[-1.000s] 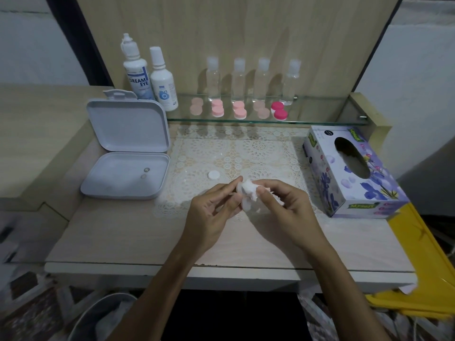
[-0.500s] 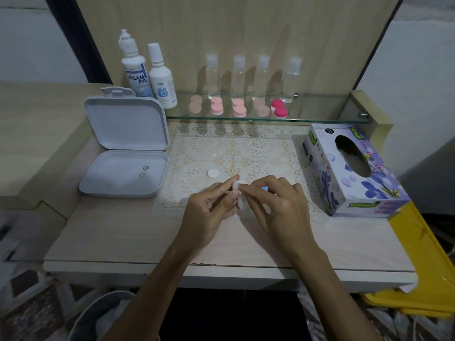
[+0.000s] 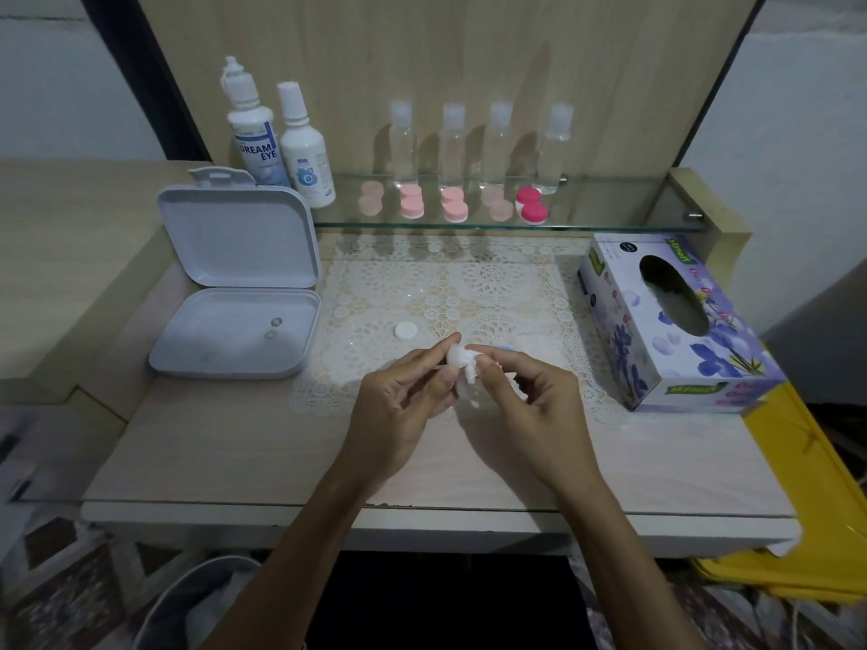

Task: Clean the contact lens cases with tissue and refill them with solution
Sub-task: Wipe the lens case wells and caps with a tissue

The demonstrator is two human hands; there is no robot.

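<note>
Fingers (image 3: 441, 354) of the left hand (image 3: 399, 415) and right hand (image 3: 525, 405) are curled inward, and a small white wad of tissue (image 3: 459, 363) is pinched between the fingertips of both above the lace mat (image 3: 488, 283). A clear contact lens case (image 3: 469, 391) is only dimly made out under the tissue, so its long axis cannot be told. At the right, a flowered tissue box (image 3: 675, 330) is laid on the table (image 3: 244, 452); at the left, an open white box (image 3: 237, 293) is seen with two small lenses (image 3: 273, 328) in its tray. Two solution bottles (image 3: 281, 143), four clear bottles (image 3: 478, 143) and pink cases (image 3: 452, 204) are ranged on the glass shelf (image 3: 610, 222). A white cap (image 3: 405, 331) is left on the mat, just beyond the left hand.
</note>
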